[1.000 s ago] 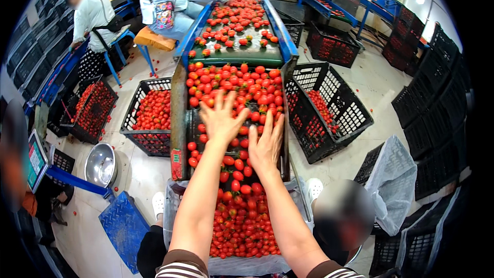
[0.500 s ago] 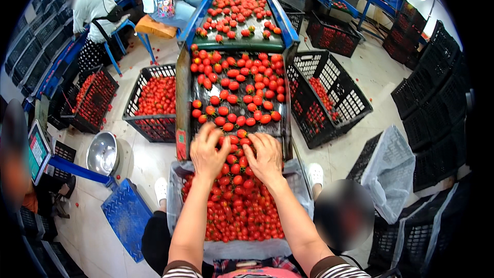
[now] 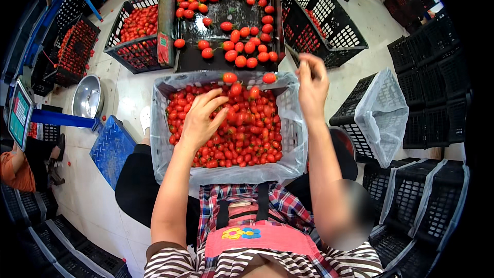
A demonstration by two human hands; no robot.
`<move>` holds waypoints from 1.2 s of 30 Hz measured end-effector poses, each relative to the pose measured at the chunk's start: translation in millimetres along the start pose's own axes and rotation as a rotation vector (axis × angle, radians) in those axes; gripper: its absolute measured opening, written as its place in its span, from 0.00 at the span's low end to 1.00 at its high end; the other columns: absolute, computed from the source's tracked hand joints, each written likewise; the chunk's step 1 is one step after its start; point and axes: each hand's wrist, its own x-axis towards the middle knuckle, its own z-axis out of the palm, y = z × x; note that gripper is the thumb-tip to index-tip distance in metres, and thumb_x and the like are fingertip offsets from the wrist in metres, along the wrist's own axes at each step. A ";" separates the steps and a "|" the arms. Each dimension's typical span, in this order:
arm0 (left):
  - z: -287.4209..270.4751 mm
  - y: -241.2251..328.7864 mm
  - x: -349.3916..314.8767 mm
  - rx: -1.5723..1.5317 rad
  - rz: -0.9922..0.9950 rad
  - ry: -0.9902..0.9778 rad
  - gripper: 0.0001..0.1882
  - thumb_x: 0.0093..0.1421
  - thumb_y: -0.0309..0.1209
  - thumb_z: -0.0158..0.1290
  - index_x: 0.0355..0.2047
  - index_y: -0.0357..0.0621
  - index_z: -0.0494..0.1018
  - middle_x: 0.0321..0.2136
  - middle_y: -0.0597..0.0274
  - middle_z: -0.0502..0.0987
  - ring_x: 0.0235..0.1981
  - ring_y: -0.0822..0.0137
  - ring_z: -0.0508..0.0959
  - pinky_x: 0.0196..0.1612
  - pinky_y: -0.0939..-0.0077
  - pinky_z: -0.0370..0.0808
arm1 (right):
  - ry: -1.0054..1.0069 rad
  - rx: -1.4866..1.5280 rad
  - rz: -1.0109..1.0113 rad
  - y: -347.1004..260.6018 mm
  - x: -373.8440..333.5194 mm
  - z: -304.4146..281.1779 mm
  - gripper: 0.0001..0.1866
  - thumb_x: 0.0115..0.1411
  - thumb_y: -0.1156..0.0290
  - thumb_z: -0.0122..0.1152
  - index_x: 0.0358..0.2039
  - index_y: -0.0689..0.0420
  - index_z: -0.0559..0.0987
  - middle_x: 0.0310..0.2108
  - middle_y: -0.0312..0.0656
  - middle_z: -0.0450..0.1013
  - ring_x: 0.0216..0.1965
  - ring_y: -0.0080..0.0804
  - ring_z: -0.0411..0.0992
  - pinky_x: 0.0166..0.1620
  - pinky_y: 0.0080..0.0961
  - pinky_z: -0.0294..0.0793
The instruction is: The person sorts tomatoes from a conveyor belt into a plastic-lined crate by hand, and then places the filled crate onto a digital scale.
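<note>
Small red tomatoes (image 3: pixel 234 146) fill a crate lined with translucent plastic (image 3: pixel 242 175) right in front of me. My left hand (image 3: pixel 200 118) hovers over the heap, palm down, fingers spread and nothing in its grasp. Beside the crate's far right corner, my right hand (image 3: pixel 313 87) is raised with curled fingers drawn together. Whatever it might pinch is hidden. Beyond the crate, the black end of a sorting chute (image 3: pixel 200 28) carries scattered tomatoes (image 3: pixel 249 47), thickest on its right side. Several tomatoes between chute and heap are blurred by motion.
A black crate of tomatoes (image 3: pixel 139 23) stands left of the chute; another black crate (image 3: pixel 334 25) stands right. Farther left are a steel bowl (image 3: pixel 87 98) and a blue floor scale (image 3: pixel 113 149). A plastic-lined crate (image 3: pixel 378 116) and stacked black crates (image 3: pixel 427 87) line the right.
My hands have moved apart from the chute's lip, the left over the crate and the right out to its side. Tomatoes near the lip have dropped into the crate. The view has tilted downward.
</note>
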 end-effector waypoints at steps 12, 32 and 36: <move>-8.7 -62.8 -90.6 -0.073 -0.565 0.037 0.10 0.58 0.26 0.53 0.41 0.39 0.76 0.34 0.55 0.79 0.29 0.68 0.77 0.35 0.75 0.74 | -0.120 -0.125 -0.140 3.8 78.2 9.3 0.24 0.66 0.65 0.51 0.58 0.65 0.63 0.39 0.43 0.75 0.36 0.24 0.72 0.39 0.20 0.72; 32.1 -165.0 -7.2 0.374 -0.710 -0.084 0.33 0.56 0.59 0.49 0.53 0.48 0.71 0.54 0.54 0.70 0.54 0.47 0.68 0.57 0.59 0.65 | -0.917 -0.734 0.158 161.1 -74.2 57.2 0.19 0.50 0.67 0.63 0.43 0.56 0.75 0.38 0.51 0.74 0.37 0.50 0.75 0.40 0.41 0.74; 14.1 -180.2 -30.6 0.251 -0.579 0.043 0.29 0.59 0.53 0.50 0.53 0.48 0.71 0.53 0.49 0.70 0.56 0.47 0.67 0.59 0.60 0.63 | -0.738 -0.094 0.751 166.0 -67.1 34.3 0.17 0.53 0.67 0.61 0.43 0.58 0.76 0.32 0.38 0.76 0.30 0.28 0.75 0.33 0.23 0.73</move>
